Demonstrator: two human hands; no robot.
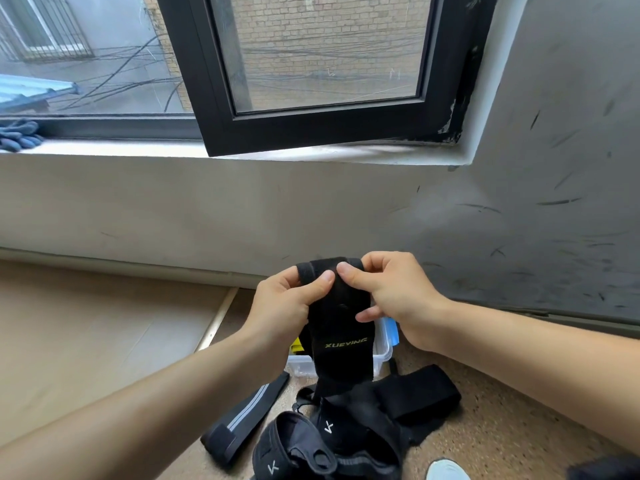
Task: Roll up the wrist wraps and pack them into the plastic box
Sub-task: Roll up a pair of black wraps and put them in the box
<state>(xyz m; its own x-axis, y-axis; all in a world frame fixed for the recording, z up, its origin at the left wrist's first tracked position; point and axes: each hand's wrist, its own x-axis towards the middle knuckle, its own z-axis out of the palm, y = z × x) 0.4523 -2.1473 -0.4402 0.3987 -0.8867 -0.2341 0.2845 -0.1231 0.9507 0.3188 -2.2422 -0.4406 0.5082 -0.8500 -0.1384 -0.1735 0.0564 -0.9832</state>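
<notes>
A black wrist wrap with yellow lettering hangs upright in mid-air, its top end folded over. My left hand pinches that top end from the left, thumb in front. From the right, my right hand pinches the same end, thumb beside the other thumb. Behind and below the wrap stands a clear plastic box on the floor, mostly hidden. A black wrap with a grey stripe lies flat left of the pile of black wraps at the bottom.
The speckled floor spreads right; a beige board covers the left. A white wall and windowsill rise ahead, with an open black window sash jutting inward. Blue gloves lie on the sill. A shoe tip shows below.
</notes>
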